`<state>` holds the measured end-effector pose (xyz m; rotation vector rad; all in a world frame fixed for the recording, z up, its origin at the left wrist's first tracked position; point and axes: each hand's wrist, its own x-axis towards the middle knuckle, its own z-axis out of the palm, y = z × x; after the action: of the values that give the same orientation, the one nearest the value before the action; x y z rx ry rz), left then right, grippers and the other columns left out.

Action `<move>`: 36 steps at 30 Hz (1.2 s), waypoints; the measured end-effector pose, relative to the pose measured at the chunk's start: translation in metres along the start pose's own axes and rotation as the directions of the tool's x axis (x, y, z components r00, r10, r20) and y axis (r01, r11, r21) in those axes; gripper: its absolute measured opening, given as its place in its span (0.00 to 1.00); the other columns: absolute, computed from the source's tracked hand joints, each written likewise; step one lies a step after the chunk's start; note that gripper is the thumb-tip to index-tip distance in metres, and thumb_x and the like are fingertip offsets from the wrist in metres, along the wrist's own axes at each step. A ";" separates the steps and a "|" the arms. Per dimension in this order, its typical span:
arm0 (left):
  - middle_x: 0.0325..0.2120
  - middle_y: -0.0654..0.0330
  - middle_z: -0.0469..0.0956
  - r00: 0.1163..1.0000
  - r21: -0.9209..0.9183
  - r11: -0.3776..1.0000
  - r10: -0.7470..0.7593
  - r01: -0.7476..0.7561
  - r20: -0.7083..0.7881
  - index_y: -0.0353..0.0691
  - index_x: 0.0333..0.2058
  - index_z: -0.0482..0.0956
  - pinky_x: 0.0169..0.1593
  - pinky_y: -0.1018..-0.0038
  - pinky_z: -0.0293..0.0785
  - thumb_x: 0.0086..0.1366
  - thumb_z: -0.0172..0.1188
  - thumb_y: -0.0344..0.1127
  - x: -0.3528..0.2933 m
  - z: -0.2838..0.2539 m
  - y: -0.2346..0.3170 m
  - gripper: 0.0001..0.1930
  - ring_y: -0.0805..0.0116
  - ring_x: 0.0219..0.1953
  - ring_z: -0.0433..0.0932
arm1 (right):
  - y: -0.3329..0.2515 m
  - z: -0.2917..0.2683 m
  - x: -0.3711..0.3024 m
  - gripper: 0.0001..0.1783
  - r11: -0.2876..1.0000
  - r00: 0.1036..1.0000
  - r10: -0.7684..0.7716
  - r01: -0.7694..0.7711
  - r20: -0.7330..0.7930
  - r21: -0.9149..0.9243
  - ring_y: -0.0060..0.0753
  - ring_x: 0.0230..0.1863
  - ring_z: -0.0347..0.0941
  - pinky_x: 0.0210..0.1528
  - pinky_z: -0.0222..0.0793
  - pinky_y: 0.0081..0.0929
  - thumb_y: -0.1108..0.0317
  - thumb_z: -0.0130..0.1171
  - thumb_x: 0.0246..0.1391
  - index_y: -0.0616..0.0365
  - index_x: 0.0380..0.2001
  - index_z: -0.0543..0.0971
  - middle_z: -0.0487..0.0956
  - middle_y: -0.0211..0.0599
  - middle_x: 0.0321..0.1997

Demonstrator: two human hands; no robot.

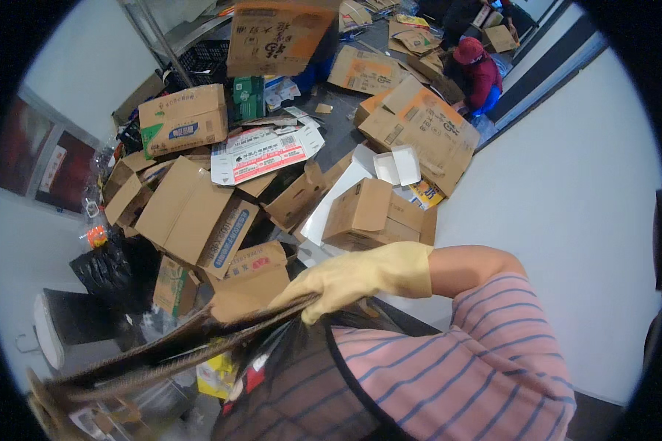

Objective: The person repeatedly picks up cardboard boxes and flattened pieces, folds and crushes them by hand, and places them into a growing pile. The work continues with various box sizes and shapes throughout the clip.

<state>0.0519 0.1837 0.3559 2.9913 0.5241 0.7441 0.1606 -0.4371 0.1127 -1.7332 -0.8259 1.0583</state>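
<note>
My right hand (346, 283), in a pale yellow rubber glove, is closed on the edge of a brown piece of cardboard (198, 345). Seen nearly edge-on, this piece slants from the glove down to the lower left, with a dark gap between its two layers. Where it ends at the lower left, a blurred tan shape looks like my left hand (45, 411); its fingers cannot be made out. Sheer black cloth (287, 397) hangs below my right hand, by my pink striped sleeve. Just beyond the glove lies an opened brown carton (364, 213).
Cardboard boxes heap up ahead, including a large carton (419, 132) and a white-and-red flattened box (265, 153). A black plastic bag (110, 275) lies left. White walls (566, 191) bound the right. Another person (479, 77) in a red hat crouches at the far right.
</note>
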 end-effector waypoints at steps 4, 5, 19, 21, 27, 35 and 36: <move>0.63 0.54 0.82 0.845 -0.043 0.845 0.528 -0.533 -0.083 0.40 0.67 0.82 0.67 0.62 0.76 0.80 0.60 0.40 0.050 0.018 0.153 0.22 0.61 0.61 0.81 | 0.012 -0.038 -0.017 0.27 0.946 0.965 0.207 -0.157 -0.158 0.283 0.29 0.58 0.83 0.63 0.77 0.34 0.59 0.75 0.65 0.56 0.64 0.84 0.90 0.34 0.56; 0.64 0.54 0.82 0.761 -0.041 0.762 0.640 -0.647 -0.108 0.40 0.67 0.82 0.68 0.62 0.75 0.79 0.62 0.39 0.062 0.024 0.196 0.22 0.60 0.62 0.80 | 0.013 -0.059 -0.028 0.26 0.929 0.936 0.161 -0.036 -0.314 0.369 0.28 0.53 0.83 0.58 0.79 0.33 0.62 0.76 0.61 0.57 0.61 0.86 0.90 0.34 0.52; 0.68 0.51 0.80 0.256 -0.093 0.239 0.932 -0.966 -0.258 0.41 0.64 0.84 0.78 0.55 0.67 0.59 0.78 0.22 0.099 0.149 0.415 0.32 0.49 0.74 0.74 | 0.132 -0.114 -0.263 0.22 0.783 -0.054 0.372 0.555 -0.927 0.282 0.37 0.50 0.87 0.54 0.85 0.36 0.69 0.72 0.63 0.66 0.58 0.85 0.89 0.41 0.53; 0.63 0.47 0.83 0.334 -0.353 0.249 0.920 -0.902 -0.205 0.35 0.58 0.86 0.75 0.51 0.70 0.64 0.73 0.21 0.084 0.172 0.410 0.23 0.44 0.70 0.77 | 0.145 -0.113 -0.267 0.25 0.781 -0.174 0.400 0.578 -0.900 0.236 0.40 0.51 0.88 0.55 0.86 0.37 0.64 0.72 0.67 0.65 0.62 0.82 0.88 0.43 0.55; 0.59 0.50 0.84 0.762 -0.707 0.671 0.572 -0.223 0.303 0.32 0.57 0.85 0.70 0.61 0.72 0.70 0.70 0.24 0.001 0.229 0.365 0.17 0.53 0.64 0.80 | 0.229 -0.152 -0.248 0.32 0.676 -0.360 0.493 0.731 -0.792 0.088 0.48 0.63 0.83 0.65 0.81 0.52 0.59 0.72 0.69 0.62 0.69 0.76 0.84 0.45 0.65; 0.54 0.40 0.87 0.518 -0.448 0.888 0.431 -0.100 0.739 0.34 0.57 0.87 0.60 0.58 0.81 0.71 0.70 0.42 -0.088 0.309 0.288 0.22 0.42 0.54 0.86 | 0.322 -0.109 -0.131 0.37 0.516 0.422 0.763 0.060 -0.490 0.855 0.47 0.65 0.80 0.61 0.79 0.48 0.46 0.70 0.67 0.55 0.71 0.77 0.81 0.48 0.70; 0.51 0.38 0.88 0.532 -0.394 0.910 0.398 -0.127 0.748 0.29 0.57 0.86 0.60 0.64 0.80 0.73 0.68 0.43 -0.108 0.314 0.268 0.23 0.44 0.57 0.87 | 0.330 -0.090 -0.109 0.38 0.509 0.463 0.756 0.028 -0.463 0.860 0.48 0.68 0.80 0.65 0.78 0.46 0.43 0.69 0.66 0.55 0.70 0.80 0.82 0.48 0.71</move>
<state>0.1909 -0.0834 0.0539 2.6983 -0.1109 -0.5857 0.2245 -0.6814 -0.1429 -1.3469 0.7123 0.5673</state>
